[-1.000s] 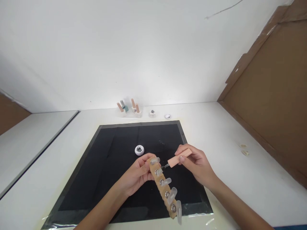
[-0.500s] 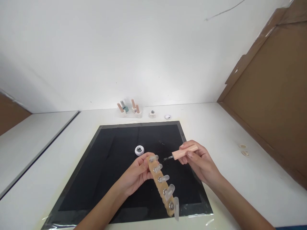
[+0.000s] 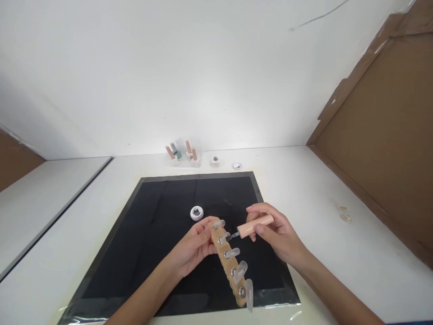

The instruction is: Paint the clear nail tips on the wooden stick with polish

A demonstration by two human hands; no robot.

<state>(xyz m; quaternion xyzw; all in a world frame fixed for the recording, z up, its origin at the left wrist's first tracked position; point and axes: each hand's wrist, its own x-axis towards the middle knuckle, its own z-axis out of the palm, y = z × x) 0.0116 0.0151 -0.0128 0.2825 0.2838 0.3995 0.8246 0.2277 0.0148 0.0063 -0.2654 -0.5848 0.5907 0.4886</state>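
My left hand (image 3: 198, 246) grips the upper end of a tan nail tip stand (image 3: 227, 264), tilted above the black mat. Several clear false nails (image 3: 232, 253) sit on round metal studs along it. Between the fingers and thumb of my right hand (image 3: 275, 230) is a nail polish brush (image 3: 255, 226) with a peach cap handle. Its dark bristle end lies at the second false nail (image 3: 224, 238) from the top, seemingly touching it. A small round white pot (image 3: 196, 213) with dark contents stands on the mat just beyond my left hand.
The black mat (image 3: 162, 253) has a clear plastic border. Behind it stand several polish bottles (image 3: 189, 153) in a clear holder, an uncapped bottle (image 3: 215, 161) and a white lid (image 3: 237, 165). Two small beige discs (image 3: 345, 216) lie right, near a cardboard wall (image 3: 382, 135).
My right hand has moved the brush down and left, from beside the top nail to the second one. My left hand and the stand have hardly moved.
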